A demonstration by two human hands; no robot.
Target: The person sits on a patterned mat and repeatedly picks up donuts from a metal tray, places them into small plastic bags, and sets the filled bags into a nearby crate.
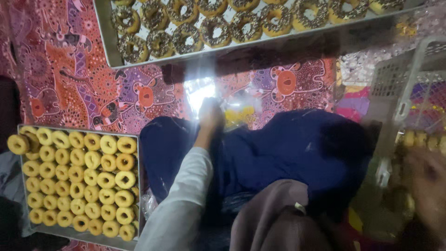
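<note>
My left hand (211, 116), in a grey sleeve, reaches forward over my navy-blue lap (288, 148). Its fingers curl down onto a pile of clear plastic bags (200, 90) that glare in the light, with something yellow (239, 116) just to the right of the hand. A blurred shape at the far right edge looks like my right hand (427, 186), close to the camera. What it holds cannot be made out.
A metal tray (21, 186) of several plain yellow doughnuts sits at the left. A second tray (104, 42) of chocolate-sprinkled doughnuts lies across the top. A white plastic basket (404, 83) stands at the right on the patterned red and purple cloth (69, 83).
</note>
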